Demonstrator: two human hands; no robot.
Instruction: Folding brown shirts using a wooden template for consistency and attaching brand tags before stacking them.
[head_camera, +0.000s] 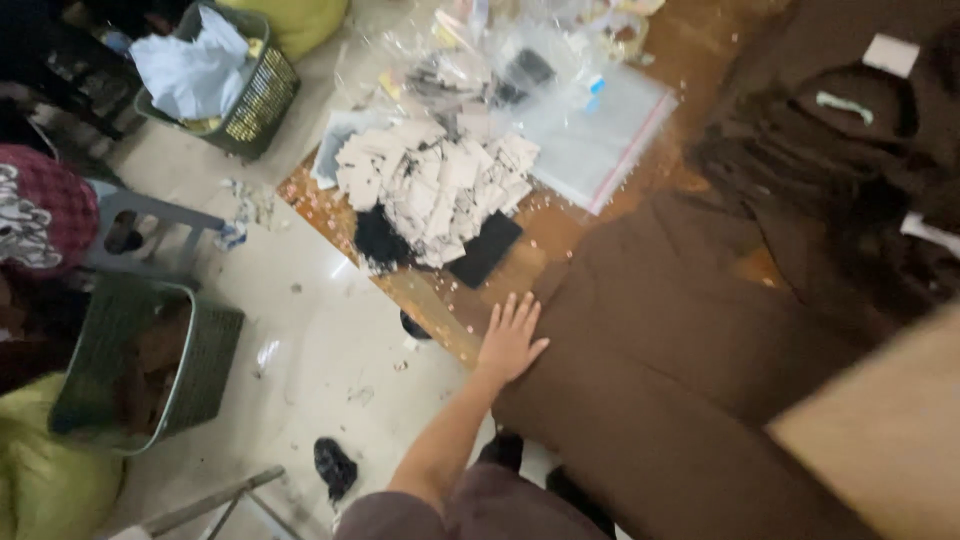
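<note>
Brown fabric garment (660, 330), soft, limp, likely best gripped at its near edge, spread over the wooden table (440, 310); left hand (510, 340) flat on it, fingers apart; right hand unseen.

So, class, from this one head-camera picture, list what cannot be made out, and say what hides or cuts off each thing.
- Right hand: not identifiable in the head view; only a blurred tan shape fills the lower right corner.
- Pale paper tags in a heap: too small and blurred to tell any print.
- Wooden table: mostly covered by the brown fabric under the left hand.
- Green plastic basket: contents in shadow.
- Clear plastic bags: contents blurred.
</note>
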